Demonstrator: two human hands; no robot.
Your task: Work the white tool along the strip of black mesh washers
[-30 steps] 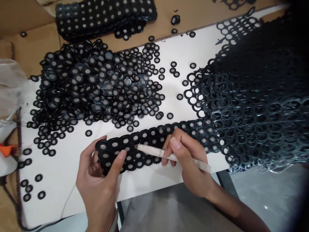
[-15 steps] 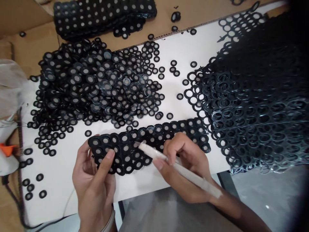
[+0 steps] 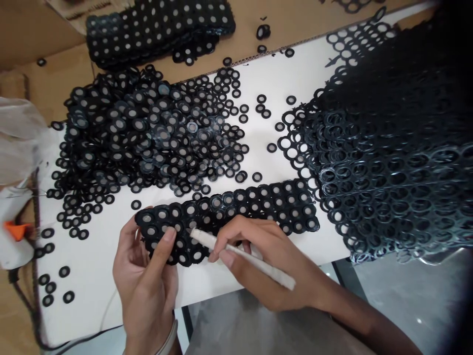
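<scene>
My left hand (image 3: 148,276) grips the left end of a black rubber sheet (image 3: 254,197) studded with rows of round rings with pale grey centres. Its thumb presses on the top face and the fingers are mostly hidden beneath. In my right hand (image 3: 258,261) is a slim white-handled craft knife (image 3: 244,256), held like a pen. The tip points at the rings near my left thumb; whether it touches them I cannot tell. The sheet's right end reaches to the stack of punched black sheets (image 3: 391,192).
A large heap of loose black rings (image 3: 148,133) lies behind the sheet on the white board (image 3: 207,291). More studded sheets (image 3: 158,29) are stacked on cardboard at the back. At the left edge stand a white glue gun with an orange trigger (image 3: 16,231) and its cable (image 3: 22,296).
My right hand and the knife have moved left along the sheet, bringing the tip nearer my left thumb. My left hand keeps its hold. The whole view has shifted slightly.
</scene>
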